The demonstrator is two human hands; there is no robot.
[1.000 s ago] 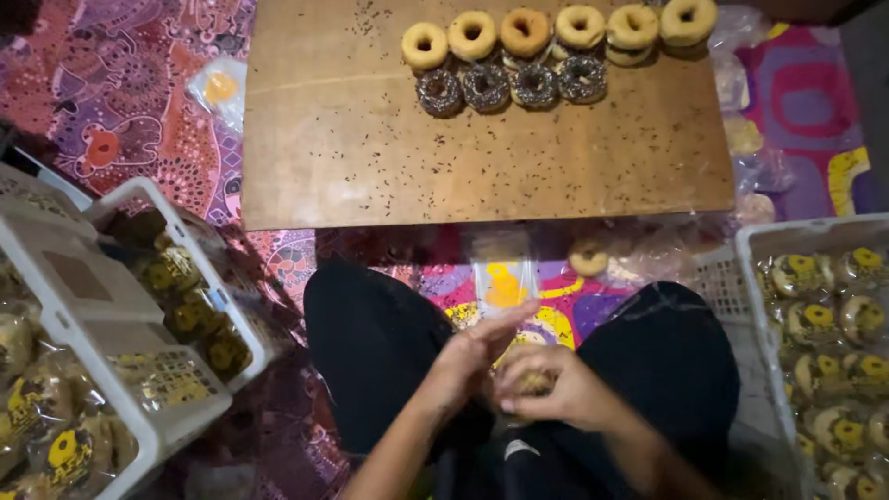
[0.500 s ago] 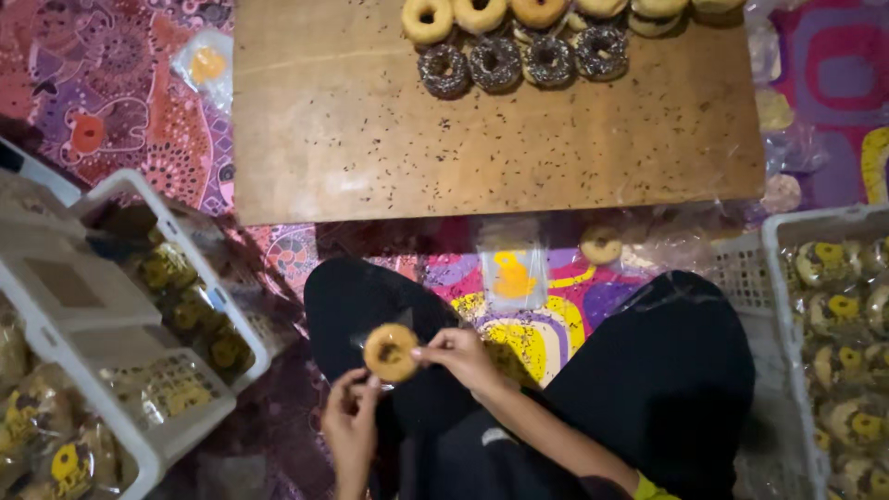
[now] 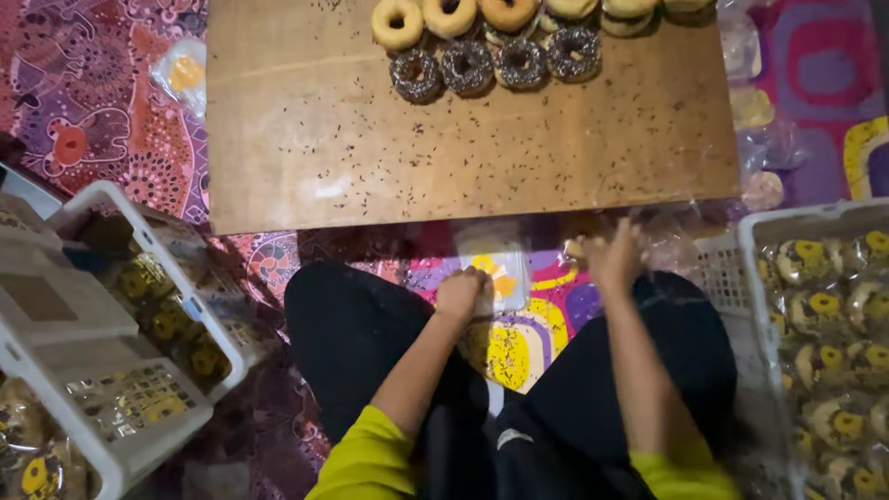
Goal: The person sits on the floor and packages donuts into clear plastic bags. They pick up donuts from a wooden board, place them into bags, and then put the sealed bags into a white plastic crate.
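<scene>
Step in hand: judged to be bagging; the left hand (image 3: 460,294) rests on a clear plastic wrapper (image 3: 495,268) lying on the patterned mat (image 3: 83,102) just below the near edge of the wooden board (image 3: 306,148)
Left hand grip: fingers curled loosely, knuckles up, pressing or pinching the near left corner of the wrapper; which of the two cannot be told
Right hand grip: the right hand (image 3: 613,257) is blurred, fingers partly spread, beside a plain doughnut (image 3: 578,246) at the board's near edge; whether it grasps the doughnut cannot be told
Next move, as a judgement: the wrapper mouth needs opening with one hand while the other brings a doughnut to it; thin film calls for a light pinch
Doughnuts on board: a row of plain glazed doughnuts (image 3: 398,22) along the far edge, golden, smooth, ring-shaped; just nearer, a row of chocolate-sprinkled doughnuts (image 3: 468,65), dark and grainy
Board surface: flat, brown, matt, scattered with loose dark sprinkles
Wrapper: square, transparent, glossy, with a yellow-orange printed patch
Spare wrappers: more clear bags (image 3: 755,111) beyond the board's right edge, crinkled
Left crate: white plastic crate (image 3: 111,435), lattice-walled, holding wrapped doughnuts
Right crate: white plastic basket (image 3: 741,278), also filled with wrapped doughnuts (image 3: 824,268)
Person: seated, dark trousers, yellow-green sleeves
</scene>
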